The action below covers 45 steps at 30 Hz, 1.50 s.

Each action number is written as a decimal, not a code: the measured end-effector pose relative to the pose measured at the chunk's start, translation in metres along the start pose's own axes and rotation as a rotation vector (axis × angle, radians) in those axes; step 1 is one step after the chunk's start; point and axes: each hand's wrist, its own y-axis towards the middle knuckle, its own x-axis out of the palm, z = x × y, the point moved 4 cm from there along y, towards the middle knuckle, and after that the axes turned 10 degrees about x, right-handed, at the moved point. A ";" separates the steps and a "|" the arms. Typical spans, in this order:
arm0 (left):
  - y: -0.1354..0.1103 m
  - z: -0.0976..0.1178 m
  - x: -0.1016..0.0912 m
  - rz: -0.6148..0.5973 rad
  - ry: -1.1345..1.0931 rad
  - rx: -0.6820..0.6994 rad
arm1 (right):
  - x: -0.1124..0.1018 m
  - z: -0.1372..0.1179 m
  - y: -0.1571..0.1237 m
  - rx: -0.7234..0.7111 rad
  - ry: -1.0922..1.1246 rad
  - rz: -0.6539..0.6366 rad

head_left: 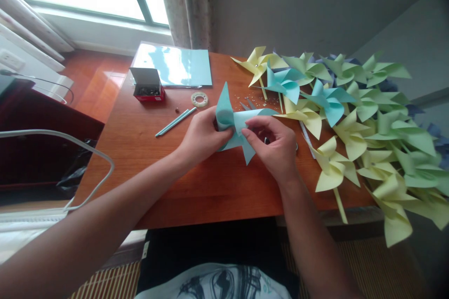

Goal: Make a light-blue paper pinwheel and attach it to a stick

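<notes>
A light blue paper pinwheel [225, 104] is held above the middle of the wooden table, its blades curled and pointed. My left hand [201, 134] grips its left side, thumb in front and fingers behind the paper. The fingertips of my right hand [275, 142] pinch at the pinwheel near its centre; whether they hold a small pin there is hidden. Behind the hands lie scissors [249, 103], partly covered by the pinwheel and my right hand. A roll of tape [199, 99] rests just beyond my left hand.
Rolled blue paper sticks [175, 122] lie left of my hands. Farther back are an open red box [149, 92] of small dark pieces and blue sheets [199, 66]. Many finished yellow pinwheels [331, 163], green pinwheels [407, 131] and blue pinwheels [328, 100] crowd the right side.
</notes>
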 end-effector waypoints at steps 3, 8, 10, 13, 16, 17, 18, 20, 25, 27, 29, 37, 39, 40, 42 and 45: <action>0.000 0.001 0.002 0.012 -0.107 -0.073 | 0.000 0.001 0.002 -0.011 -0.012 0.015; -0.001 0.007 0.004 0.051 -0.257 -0.168 | 0.000 0.002 0.003 0.003 -0.044 0.040; -0.002 0.008 0.005 0.054 -0.287 -0.181 | -0.001 0.003 0.003 0.004 -0.042 0.046; -0.002 0.008 0.006 0.051 -0.324 -0.185 | -0.001 0.003 0.003 -0.008 -0.044 0.051; -0.002 0.008 0.006 0.057 -0.332 -0.188 | -0.001 0.003 0.002 -0.013 -0.072 0.055; -0.002 0.008 0.006 0.057 -0.333 -0.189 | -0.001 0.003 0.002 -0.014 -0.080 0.057; -0.002 0.008 0.006 0.054 -0.336 -0.189 | -0.001 0.003 0.002 -0.015 -0.086 0.058; -0.003 0.008 0.006 0.051 -0.345 -0.189 | -0.001 0.002 0.002 -0.024 -0.095 0.061; -0.003 0.008 0.007 0.055 -0.391 -0.197 | -0.002 -0.002 0.001 -0.098 -0.156 0.083; -0.002 0.008 0.007 0.053 -0.417 -0.212 | -0.002 -0.003 0.001 -0.134 -0.190 0.091; -0.002 0.008 0.008 0.055 -0.431 -0.224 | -0.002 -0.004 0.001 -0.170 -0.229 0.093; -0.002 0.007 0.006 0.090 -0.353 -0.216 | 0.000 -0.009 -0.001 -0.233 -0.240 0.074; -0.002 0.008 0.005 0.102 -0.340 -0.214 | -0.002 -0.009 -0.002 -0.203 -0.208 0.098; -0.002 0.008 0.004 0.107 -0.335 -0.211 | -0.003 -0.009 -0.002 -0.183 -0.186 0.119; -0.002 0.008 0.002 0.121 -0.326 -0.207 | -0.006 -0.006 -0.002 -0.128 -0.132 0.169; -0.001 0.006 -0.001 0.162 -0.290 -0.207 | -0.010 0.001 -0.001 -0.040 -0.094 0.238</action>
